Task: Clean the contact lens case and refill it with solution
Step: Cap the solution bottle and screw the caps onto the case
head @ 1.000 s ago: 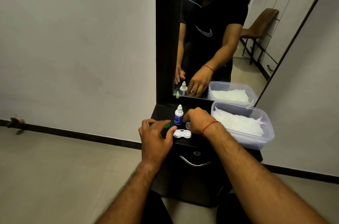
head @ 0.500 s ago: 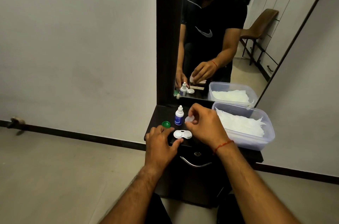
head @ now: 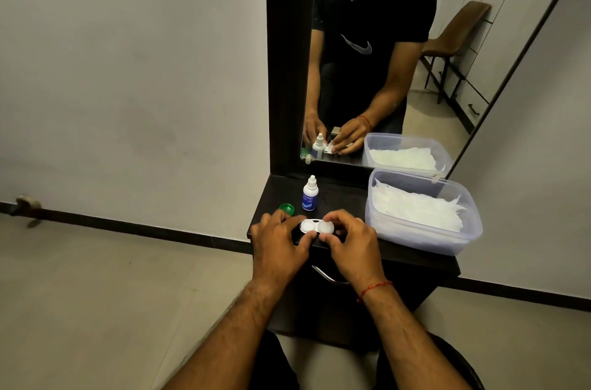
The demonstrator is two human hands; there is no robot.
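Seeing both hands on case (head: 317,226) at front edge of dark shelf (head: 351,198). Left hand (head: 278,241) curled, thumb and fingers pinching case's left end. Right hand (head: 348,242) curled over right well, fingertips on white cap there; I can't tell how tight. Bottle (head: 309,194) upright just beyond left fingertips, green cap (head: 287,208) beside it, near left knuckles. Tub (head: 422,214) of white tissue right of right hand.

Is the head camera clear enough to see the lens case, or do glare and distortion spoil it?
Head view: lens case sharp and evenly lit between both hands; no glare on it; wide-angle bending only at the edges; bottle label too small to read.
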